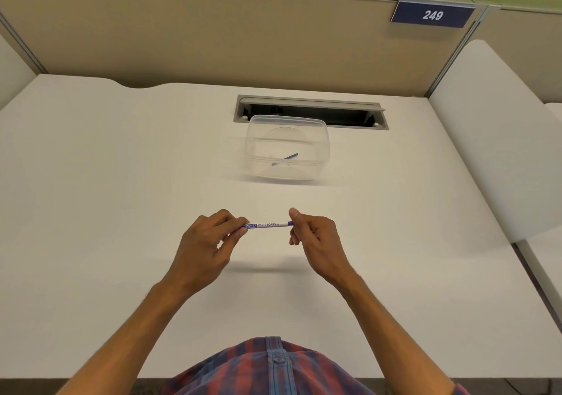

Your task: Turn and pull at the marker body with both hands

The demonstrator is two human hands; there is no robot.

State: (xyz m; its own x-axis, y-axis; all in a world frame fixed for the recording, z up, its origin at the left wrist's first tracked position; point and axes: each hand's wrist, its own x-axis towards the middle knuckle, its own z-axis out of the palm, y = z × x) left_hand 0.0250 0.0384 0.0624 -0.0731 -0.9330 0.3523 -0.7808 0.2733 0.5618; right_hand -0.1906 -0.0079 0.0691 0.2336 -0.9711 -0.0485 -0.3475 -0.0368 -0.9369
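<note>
Item: whiteboard marker (269,225), slim, white barrel with blue print reading "MARKER WHITE BOARD", blue at its right end. It is held level above the desk (91,181), over the middle of the surface, nearer the front edge than the rear.

Left hand (209,239): fingers curled, thumb and fingertips pinching the marker's left end. The first letters of the print are covered by these fingers.

Right hand (314,236): fingers curled, thumb raised, gripping the blue right end. Whether that end is a cap or a tip cannot be told, since the fingers cover it.

Container (287,148): clear plastic, rectangular with rounded corners, standing well apart from the hands toward the rear edge, right of centre. Inside lies a thin blue stick-like piece (286,159); its kind is hard to make out through the walls.

Cable slot (310,111): grey-framed, flap open, set into the surface at the rear edge, just behind the container; its interior is dark.

Number plate (432,15): blue, reading "249", on the partition above the rear right corner.

Shirt (267,367): plaid, cut off at the bottom of the view.
</note>
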